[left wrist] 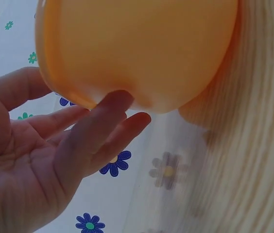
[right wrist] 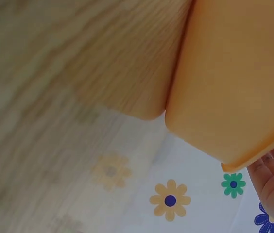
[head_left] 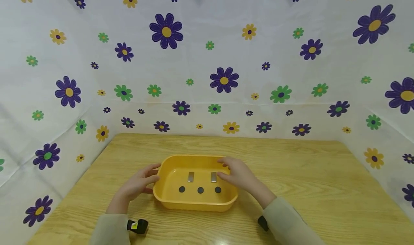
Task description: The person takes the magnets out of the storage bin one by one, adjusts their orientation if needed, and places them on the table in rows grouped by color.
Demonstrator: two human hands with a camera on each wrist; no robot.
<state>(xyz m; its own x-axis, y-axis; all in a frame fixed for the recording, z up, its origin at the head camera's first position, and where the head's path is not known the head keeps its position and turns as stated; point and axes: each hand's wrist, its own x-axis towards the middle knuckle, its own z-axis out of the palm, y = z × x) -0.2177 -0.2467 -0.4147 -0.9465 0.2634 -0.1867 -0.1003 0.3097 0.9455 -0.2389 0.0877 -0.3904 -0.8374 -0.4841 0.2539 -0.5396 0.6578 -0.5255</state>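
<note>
A yellow plastic tub point(head_left: 200, 203) sits on the wooden table. On its floor lie two small silvery rectangular pieces, a left one point(head_left: 191, 177) and a right one point(head_left: 214, 177), with three dark round discs point(head_left: 200, 190) in a row nearer me. My left hand point(head_left: 138, 184) is at the tub's left end, its fingers spread and loosely bent against the outer wall. In the left wrist view these fingertips point(left wrist: 120, 101) touch the wall and rim. My right hand point(head_left: 239, 173) reaches over the right rim, its fingers inside the tub near the right silvery piece; no grasp shows.
The wooden table point(head_left: 291, 173) extends around the tub on every side. White cloth walls point(head_left: 194, 58) printed with flowers close in the back and both sides. A black wrist strap device point(head_left: 138, 226) is on the left sleeve, and another dark one point(head_left: 263, 223) by the right sleeve.
</note>
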